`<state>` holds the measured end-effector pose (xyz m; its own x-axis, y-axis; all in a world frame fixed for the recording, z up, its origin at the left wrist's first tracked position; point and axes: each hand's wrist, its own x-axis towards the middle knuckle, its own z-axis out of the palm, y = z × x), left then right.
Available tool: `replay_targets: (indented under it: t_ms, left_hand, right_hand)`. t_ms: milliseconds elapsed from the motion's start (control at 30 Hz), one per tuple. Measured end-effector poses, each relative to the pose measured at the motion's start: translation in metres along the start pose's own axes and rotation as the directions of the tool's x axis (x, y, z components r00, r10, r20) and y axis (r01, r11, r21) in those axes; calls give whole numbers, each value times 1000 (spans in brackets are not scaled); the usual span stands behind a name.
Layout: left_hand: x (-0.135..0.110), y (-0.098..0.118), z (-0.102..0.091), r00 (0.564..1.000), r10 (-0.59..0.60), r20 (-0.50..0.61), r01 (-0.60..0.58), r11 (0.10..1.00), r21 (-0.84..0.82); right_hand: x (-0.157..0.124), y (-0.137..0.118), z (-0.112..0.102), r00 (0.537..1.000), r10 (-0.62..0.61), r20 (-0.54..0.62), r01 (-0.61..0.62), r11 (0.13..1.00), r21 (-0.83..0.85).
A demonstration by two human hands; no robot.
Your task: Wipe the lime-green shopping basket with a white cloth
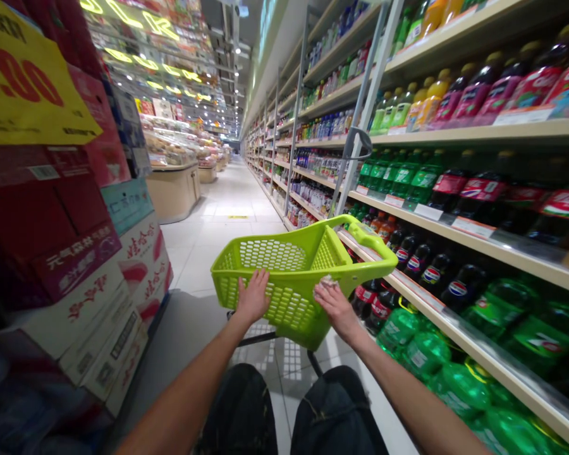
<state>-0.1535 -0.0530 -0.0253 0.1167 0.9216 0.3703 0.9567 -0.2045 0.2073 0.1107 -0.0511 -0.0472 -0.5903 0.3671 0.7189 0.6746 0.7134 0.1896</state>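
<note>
Knees (239, 404) in dark denim at the bottom edge, one either side of center, forearms reaching forward past them. Left hand (255, 297): flat against the side of a green shopping cart (294, 303), fingers extended and close together, tips at the rim, thumb spread off to the side. Right hand (334, 306): on the same side, further toward the handle end, fingers laid over a crumpled white wipe (329, 282) just below the rim. Can't tell if the wipe is pinched or only pressed to the plastic.

Cart is directly ahead of the knees, side-on, perforated basket, handle (374, 246) toward the shelves on the right. Dark frame (314, 362) shows below the basket.

Right side: big green bottles (459, 388) at the bottom, Pepsi bottles (433, 273) a level up, more soft drinks above. Shelving (526, 237) recedes down the aisle.

Left side: stacked cartons (95, 316), yellow price sign (33, 82) over them.

Further out: white tile floor (218, 212), display counters (173, 189) with wood-tone fronts, bright yellow-green neon lettering (160, 25) overhead.
</note>
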Motion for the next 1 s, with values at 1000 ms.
replay_targets:
  t_ms: [1000]
  left_hand:
    - [-11,-70,-3,995,-102,0,102,994,-27]
  right_hand:
    - [70,-81,96,965,-245,89,236,966,103]
